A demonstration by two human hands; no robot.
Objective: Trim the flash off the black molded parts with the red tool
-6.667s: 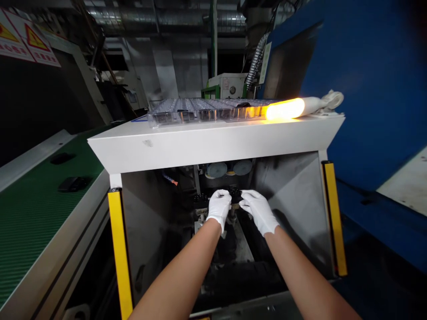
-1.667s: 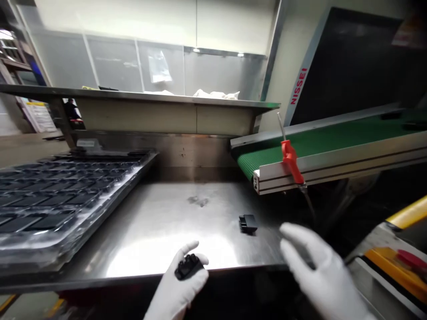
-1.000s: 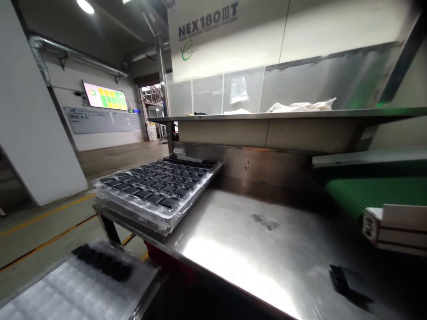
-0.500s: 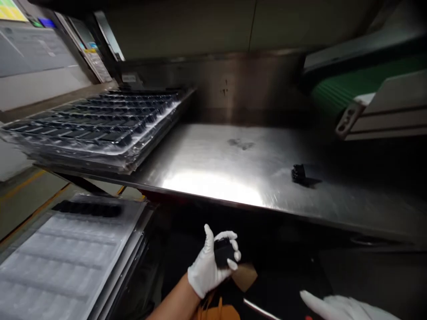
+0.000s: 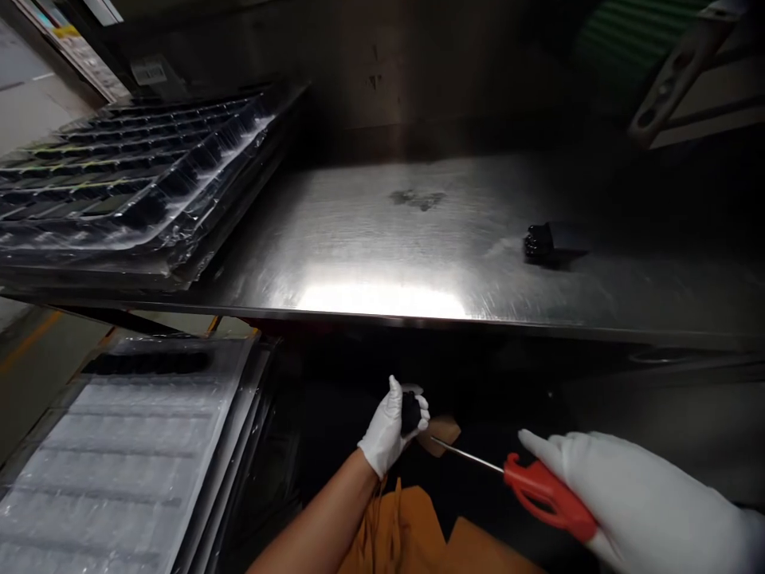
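My left hand (image 5: pixel 390 429), in a white glove, is closed around a small black part (image 5: pixel 410 412) below the table's front edge. The fingers cover much of the part, so its kind does not show. My right hand (image 5: pixel 642 486), also gloved in white, grips a red air blow gun (image 5: pixel 547 493) at the lower right. The gun's thin metal nozzle points left toward the black part, with its tip a little apart from it. A brown piece (image 5: pixel 441 437) shows behind the nozzle tip. Another small black part (image 5: pixel 539 242) stands on the metal table (image 5: pixel 358 239).
Stacked clear plastic trays (image 5: pixel 197 187) with dark pieces in their pockets lie on the table's left end. Below them, at the lower left, is another tray stack (image 5: pixel 113 454). A green ribbed conveyor belt (image 5: pixel 633 48) with a metal side frame (image 5: pixel 675 80) juts in at upper right.
The view has tipped downward, so the table sits higher. My right hand has come further into view, showing the red blow gun. The left hand still holds the black part.
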